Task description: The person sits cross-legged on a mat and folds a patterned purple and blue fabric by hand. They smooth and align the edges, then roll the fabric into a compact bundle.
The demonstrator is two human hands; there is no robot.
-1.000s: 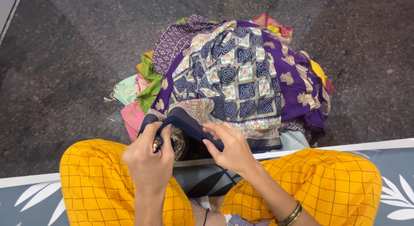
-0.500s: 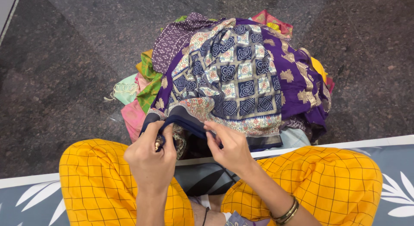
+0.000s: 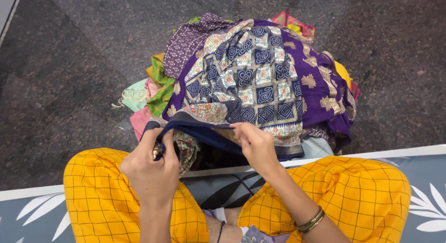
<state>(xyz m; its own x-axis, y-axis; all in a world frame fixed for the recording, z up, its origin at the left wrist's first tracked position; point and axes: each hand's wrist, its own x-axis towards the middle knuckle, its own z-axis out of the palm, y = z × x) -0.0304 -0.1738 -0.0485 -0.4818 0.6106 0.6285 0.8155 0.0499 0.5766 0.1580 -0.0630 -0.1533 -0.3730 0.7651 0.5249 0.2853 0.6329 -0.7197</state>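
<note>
Navy-edged patterned cloth point(image 3: 241, 85) atop the fabric pile point(image 3: 320, 85): both hands, left point(image 3: 151, 164) and right point(image 3: 253, 143), pinch its border.

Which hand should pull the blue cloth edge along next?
Probably the right hand: its fingertips pinch the navy cloth edge mid-length and look free to slide. The left hand is fisted around the bunched end.

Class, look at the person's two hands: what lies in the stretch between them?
In the head view, a navy cloth border runs from the left hand to the right hand, both gripping it.
</note>
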